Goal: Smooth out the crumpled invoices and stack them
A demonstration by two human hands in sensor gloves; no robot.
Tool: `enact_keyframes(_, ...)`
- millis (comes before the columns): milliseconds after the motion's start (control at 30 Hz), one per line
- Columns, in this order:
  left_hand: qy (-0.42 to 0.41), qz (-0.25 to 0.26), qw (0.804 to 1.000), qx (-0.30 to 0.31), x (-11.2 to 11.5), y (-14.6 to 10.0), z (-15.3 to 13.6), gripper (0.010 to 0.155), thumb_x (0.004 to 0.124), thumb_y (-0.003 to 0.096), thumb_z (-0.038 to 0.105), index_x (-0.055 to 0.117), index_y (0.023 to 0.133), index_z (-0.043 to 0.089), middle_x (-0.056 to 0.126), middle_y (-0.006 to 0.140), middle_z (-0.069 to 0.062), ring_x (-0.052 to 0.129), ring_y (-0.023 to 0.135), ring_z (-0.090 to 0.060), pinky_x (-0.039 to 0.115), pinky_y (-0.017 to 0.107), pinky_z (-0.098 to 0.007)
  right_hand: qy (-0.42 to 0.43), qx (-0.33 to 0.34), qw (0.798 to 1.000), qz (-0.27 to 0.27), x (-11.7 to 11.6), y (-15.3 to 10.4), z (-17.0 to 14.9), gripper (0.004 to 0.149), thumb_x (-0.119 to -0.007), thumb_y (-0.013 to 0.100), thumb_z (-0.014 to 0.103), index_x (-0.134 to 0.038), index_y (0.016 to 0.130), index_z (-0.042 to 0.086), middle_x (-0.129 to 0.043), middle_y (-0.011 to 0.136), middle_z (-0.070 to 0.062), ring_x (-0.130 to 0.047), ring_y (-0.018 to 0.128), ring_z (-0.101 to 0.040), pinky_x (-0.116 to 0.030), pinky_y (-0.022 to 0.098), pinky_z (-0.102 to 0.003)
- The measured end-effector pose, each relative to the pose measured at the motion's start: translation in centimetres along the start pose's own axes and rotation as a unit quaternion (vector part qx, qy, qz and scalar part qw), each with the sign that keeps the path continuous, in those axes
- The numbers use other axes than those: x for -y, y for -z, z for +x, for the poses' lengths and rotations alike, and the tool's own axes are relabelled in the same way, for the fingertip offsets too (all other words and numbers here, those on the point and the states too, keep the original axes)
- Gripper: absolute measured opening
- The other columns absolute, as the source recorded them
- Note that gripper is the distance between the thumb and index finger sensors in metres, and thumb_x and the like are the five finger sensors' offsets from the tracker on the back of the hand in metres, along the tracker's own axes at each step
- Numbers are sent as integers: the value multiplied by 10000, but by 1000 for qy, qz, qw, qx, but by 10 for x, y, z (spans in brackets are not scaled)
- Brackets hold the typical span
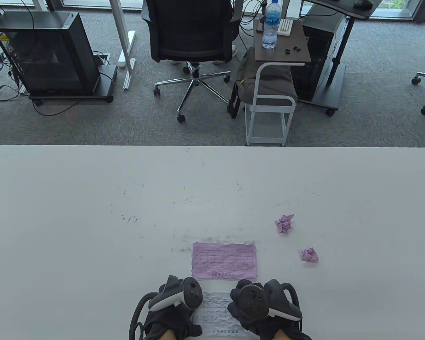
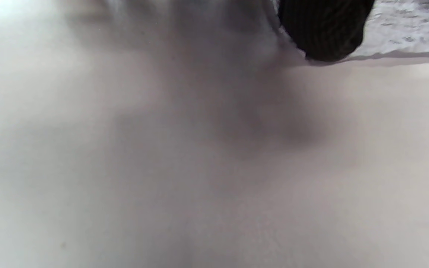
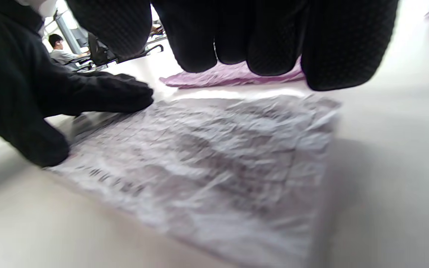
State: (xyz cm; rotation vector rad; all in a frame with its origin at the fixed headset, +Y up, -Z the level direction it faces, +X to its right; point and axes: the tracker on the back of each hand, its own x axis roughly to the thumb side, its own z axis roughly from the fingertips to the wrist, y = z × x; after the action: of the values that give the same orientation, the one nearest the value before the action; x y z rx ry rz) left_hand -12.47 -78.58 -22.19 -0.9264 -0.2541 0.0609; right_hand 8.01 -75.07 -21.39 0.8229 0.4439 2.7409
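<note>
A white invoice [image 1: 216,313], still wrinkled, lies spread on the table at the near edge between my hands; it also shows in the right wrist view [image 3: 214,156]. My left hand [image 1: 177,315] presses flat on its left side [image 3: 88,96], and one fingertip [image 2: 322,33] touches the sheet's edge [image 2: 404,33]. My right hand [image 1: 249,313] is at the sheet's right side, with its fingers [image 3: 274,37] spread over the far edge. A flattened pink invoice [image 1: 224,260] lies just beyond. Two crumpled pink invoices [image 1: 284,224] [image 1: 309,255] lie to the right.
The white table [image 1: 92,212] stretches wide to both sides and to the far edge. An office chair [image 1: 193,39], a small side table with a water bottle [image 1: 271,24] and a computer case [image 1: 46,53] stand on the floor beyond.
</note>
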Motion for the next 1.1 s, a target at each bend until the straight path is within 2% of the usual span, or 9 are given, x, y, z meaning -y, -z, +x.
enact_keyframes(100, 3, 0, 1000, -1, 0, 0, 1, 886, 760, 548, 492, 66, 1068, 311, -142, 1044, -135, -56, 952, -600, 282, 665, -753, -41, 43, 997, 49, -14, 5, 14, 520, -680, 588, 437, -568, 1010, 154, -518, 1090, -226, -675, 868, -462, -780, 505, -579)
enact_keyframes(200, 1, 0, 1000, 0, 0, 0, 0, 884, 761, 549, 492, 69, 1068, 312, -142, 1045, -133, -57, 953, -598, 281, 664, -752, -70, 57, 994, 69, -22, 12, 24, 536, -673, 588, 451, -539, 1026, 173, -494, 1092, -219, -618, 892, -458, -752, 535, -582)
enact_keyframes(333, 2, -1, 1000, 2, 0, 0, 0, 885, 763, 548, 491, 70, 1068, 313, -141, 1044, -132, -57, 952, -596, 281, 665, -749, -80, 4, 992, 94, -24, 15, 19, 557, -665, 593, 458, -527, 1031, 144, -484, 1070, -203, -591, 878, -433, -721, 550, -548)
enact_keyframes(433, 3, 0, 1000, 1, 0, 0, 1, 886, 763, 548, 490, 69, 1069, 312, -142, 1045, -134, -57, 953, -598, 281, 665, -751, -64, -77, 990, 99, -18, 10, 3, 561, -669, 595, 459, -525, 1031, 137, -514, 1043, -208, -623, 840, -435, -749, 528, -548)
enact_keyframes(600, 2, 0, 1000, 1, 1, 0, 1, 886, 763, 549, 489, 69, 1069, 309, -142, 1045, -135, -56, 952, -601, 282, 665, -752, -35, -187, 979, 76, -8, -3, -27, 555, -695, 595, 434, -554, 1016, 101, -564, 994, -249, -683, 782, -449, -796, 482, -522)
enact_keyframes(700, 3, 1, 1000, 1, 1, 0, 1, 886, 763, 548, 488, 70, 1069, 308, -140, 1044, -137, -55, 951, -602, 283, 664, -753, -43, -211, 976, 41, -4, -8, -36, 595, -731, 585, 411, -545, 1016, 45, -490, 1028, -324, -689, 805, -480, -827, 458, -492)
enact_keyframes(767, 3, 0, 1000, 1, 1, 0, 2, 885, 763, 548, 485, 70, 1069, 307, -140, 1044, -139, -54, 950, -605, 284, 663, -754, -40, -217, 975, 20, -5, -8, -39, 608, -757, 573, 388, -537, 1009, 25, -507, 1021, -360, -713, 795, -474, -838, 451, -463)
enact_keyframes(967, 5, 1, 1000, 4, 1, 0, 1, 887, 764, 548, 485, 70, 1070, 302, -138, 1043, -146, -50, 947, -611, 286, 660, -758, -51, -226, 973, -7, -10, 1, -36, 690, -832, 515, 356, -475, 996, 15, -675, 915, -290, -811, 665, -374, -860, 396, -371)
enact_keyframes(1100, 6, 2, 1000, 5, 1, 0, 1, 887, 765, 547, 483, 74, 1071, 299, -135, 1044, -149, -46, 946, -614, 288, 660, -758, 12, -240, 971, -11, -11, 1, -38, 759, -876, 490, 320, -443, 1012, -22, -769, 823, -191, -868, 585, -289, -876, 334, -329)
